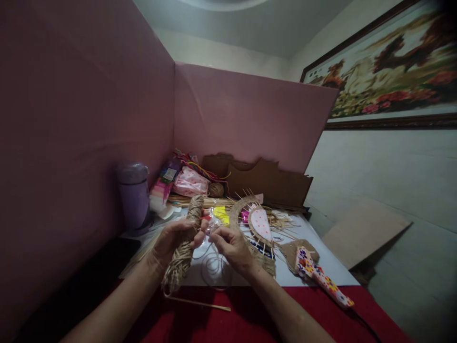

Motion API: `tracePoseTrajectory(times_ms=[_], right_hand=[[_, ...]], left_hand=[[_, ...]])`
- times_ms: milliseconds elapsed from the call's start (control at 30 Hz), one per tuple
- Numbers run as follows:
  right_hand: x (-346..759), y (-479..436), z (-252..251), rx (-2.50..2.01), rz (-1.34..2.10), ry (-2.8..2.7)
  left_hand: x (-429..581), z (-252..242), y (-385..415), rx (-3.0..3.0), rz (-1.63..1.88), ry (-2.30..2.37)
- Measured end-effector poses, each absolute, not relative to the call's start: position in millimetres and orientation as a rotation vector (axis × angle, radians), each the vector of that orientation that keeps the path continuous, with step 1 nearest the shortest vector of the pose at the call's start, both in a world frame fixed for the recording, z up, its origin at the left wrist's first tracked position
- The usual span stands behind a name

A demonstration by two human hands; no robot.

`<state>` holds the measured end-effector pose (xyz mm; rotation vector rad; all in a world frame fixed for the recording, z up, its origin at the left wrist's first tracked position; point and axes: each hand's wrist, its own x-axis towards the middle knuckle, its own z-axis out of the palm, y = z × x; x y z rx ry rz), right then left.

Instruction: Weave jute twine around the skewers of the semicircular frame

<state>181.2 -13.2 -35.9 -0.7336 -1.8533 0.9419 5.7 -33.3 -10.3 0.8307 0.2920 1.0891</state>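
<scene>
A: How does the grip stand?

B: The left hand [169, 240] is clamped round the twine hank [183, 261], thumb on one side, fingers on the other. The right hand [228, 244] has thumb and forefinger together on a thin strand [214, 272].

A: And where does the hank lie?

B: Aslant in the left palm, held up over the near edge of the worktop [335, 266], its looped lower end hanging above the red cloth [314, 300].

A: How would you work it?

B: Hold the hank firmly enough that it can't roll, but don't crush it, or the wraps may bind. Draw the strand with the right fingertips in short, even pulls. I'd keep those loops under the right hand open; tugged hard, they could knot.

A: Anything farther out to mind?

B: Just beyond the right hand is the half-round woven piece [234, 220], bristling with thin sticks that could catch a loop. To its right, the flowered glue gun [323, 280] rests partly on a cardboard scrap [288, 252]. Whether it's hot I can't tell, so I'd keep the right forearm and the twine away from it.
</scene>
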Motion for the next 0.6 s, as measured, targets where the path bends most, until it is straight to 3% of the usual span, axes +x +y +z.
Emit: tracePoseTrajectory(times_ms=[167, 333, 600], right_hand=[[188, -7, -39, -0.793, 0.899, -1.691], [178, -14, -35, -0.561, 1.432, -1.738], [184, -3, -44, -0.760, 1.326, -1.613]], left_hand=[[8, -4, -36, 0.849, 1.109, 0.286], [14, -5, -36, 0.991, 0.980, 0.258], [4, -7, -33, 0.819, 1.132, 0.344]])
